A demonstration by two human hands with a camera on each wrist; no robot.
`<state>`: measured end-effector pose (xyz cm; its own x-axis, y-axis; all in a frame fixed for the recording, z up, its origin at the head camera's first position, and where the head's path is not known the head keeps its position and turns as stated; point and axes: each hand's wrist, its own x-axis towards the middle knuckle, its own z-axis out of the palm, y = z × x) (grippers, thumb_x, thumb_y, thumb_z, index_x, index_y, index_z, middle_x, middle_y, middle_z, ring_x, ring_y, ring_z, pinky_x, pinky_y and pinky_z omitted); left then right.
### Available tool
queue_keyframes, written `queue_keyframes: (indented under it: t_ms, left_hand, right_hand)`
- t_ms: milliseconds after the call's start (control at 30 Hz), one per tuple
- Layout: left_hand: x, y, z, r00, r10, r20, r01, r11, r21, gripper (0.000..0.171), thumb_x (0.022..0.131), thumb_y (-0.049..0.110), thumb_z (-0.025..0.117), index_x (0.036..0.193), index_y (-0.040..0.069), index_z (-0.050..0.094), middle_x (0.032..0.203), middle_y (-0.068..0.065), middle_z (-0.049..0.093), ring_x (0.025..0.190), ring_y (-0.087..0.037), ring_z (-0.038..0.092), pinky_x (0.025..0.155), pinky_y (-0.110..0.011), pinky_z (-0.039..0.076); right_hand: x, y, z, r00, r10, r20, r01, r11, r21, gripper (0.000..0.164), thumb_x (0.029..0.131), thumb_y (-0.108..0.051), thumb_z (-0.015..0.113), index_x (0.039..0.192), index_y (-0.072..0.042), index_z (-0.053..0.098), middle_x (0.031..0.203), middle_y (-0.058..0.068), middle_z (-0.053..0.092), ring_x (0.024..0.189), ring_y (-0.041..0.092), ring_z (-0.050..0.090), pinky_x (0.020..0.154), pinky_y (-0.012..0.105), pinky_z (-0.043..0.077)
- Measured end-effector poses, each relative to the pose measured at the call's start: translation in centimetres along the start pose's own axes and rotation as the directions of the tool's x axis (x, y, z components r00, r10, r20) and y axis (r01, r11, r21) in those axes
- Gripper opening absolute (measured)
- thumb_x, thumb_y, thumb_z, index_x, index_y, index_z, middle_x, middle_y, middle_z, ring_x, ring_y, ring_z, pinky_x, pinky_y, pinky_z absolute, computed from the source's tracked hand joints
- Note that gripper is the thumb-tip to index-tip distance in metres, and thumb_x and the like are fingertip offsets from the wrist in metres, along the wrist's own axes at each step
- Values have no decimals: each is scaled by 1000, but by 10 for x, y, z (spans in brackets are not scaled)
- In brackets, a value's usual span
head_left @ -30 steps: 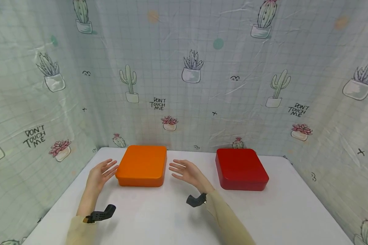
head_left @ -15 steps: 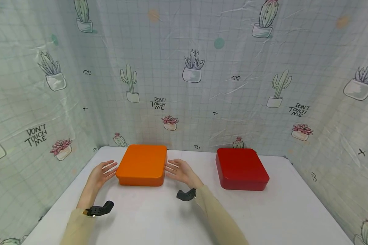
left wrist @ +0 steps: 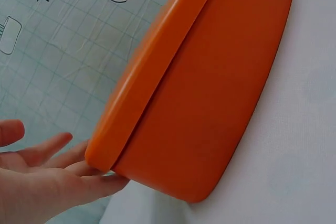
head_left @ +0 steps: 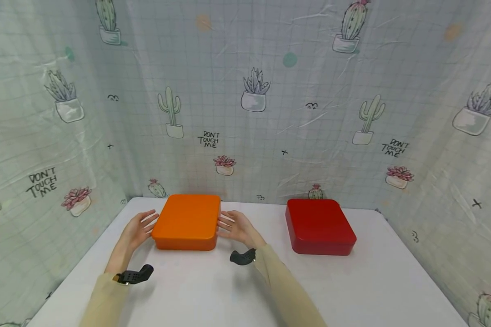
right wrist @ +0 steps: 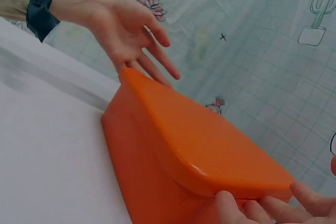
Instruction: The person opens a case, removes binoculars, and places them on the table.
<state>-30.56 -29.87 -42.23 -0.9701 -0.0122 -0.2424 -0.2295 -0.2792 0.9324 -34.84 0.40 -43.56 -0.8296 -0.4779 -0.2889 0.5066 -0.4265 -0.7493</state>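
An orange lidded box (head_left: 187,218) stands on the white table between both hands. Beside its left wall is my left hand (head_left: 135,230), palm turned inward and fingers extended; the left wrist view puts the fingertips at the box's lower lid edge, apparently touching. My right hand (head_left: 238,228) lies along the opposite wall with relaxed fingers. In the right wrist view, several of its fingertips (right wrist: 228,208) touch the box (right wrist: 210,145) just below the lid rim. Neither hand curls around the box. The lid is on, so its inside is hidden.
A red lidded box (head_left: 321,222) stands on the right side of the white table (head_left: 196,286). A curtain (head_left: 266,136) printed with cacti encloses the back and both sides of the table. Each wrist wears a black camera mount (head_left: 136,275).
My right hand has moved left from beside the orange box to its right wall. The left hand has shifted slightly inward against the left wall. Both boxes stay in place.
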Motion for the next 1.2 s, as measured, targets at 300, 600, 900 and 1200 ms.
queue_keyframes:
  t_ms: [300,600,900,1200]
  left_hand:
    - [3,4,4,999,11,42,-10,1000,-23,58,98,36,16,145,9,-4,151,-16,-7,140,-34,5,113,-43,12]
    - [2,8,4,1000,-15,20,15,1000,-20,63,96,41,19,145,8,-4,151,-18,-5,139,-35,8,112,-46,14]
    - [0,10,3,1000,-12,-10,11,998,-67,67,96,43,20,144,5,-7,150,-21,-3,138,-38,9,111,-52,13]
    - [1,9,0,1000,6,-4,-6,999,-51,74,93,50,25,144,7,-7,151,-20,-3,138,-39,10,111,-52,14]
  right_hand:
    - [4,-2,0,1000,-3,5,3,1000,-11,52,94,-25,33,141,-4,26,145,21,27,131,36,31,103,57,28]
    - [3,-4,1,1000,7,9,-7,1000,5,51,94,-25,33,140,-4,27,144,22,27,131,37,31,103,58,28]
    - [-1,-7,3,1000,7,-11,-6,1000,30,54,91,-25,37,140,-5,26,142,25,28,127,39,32,101,62,27]
    - [-1,-8,6,1000,1,-1,-1,1000,16,56,91,-30,36,141,-5,25,143,27,25,128,41,29,101,62,26]
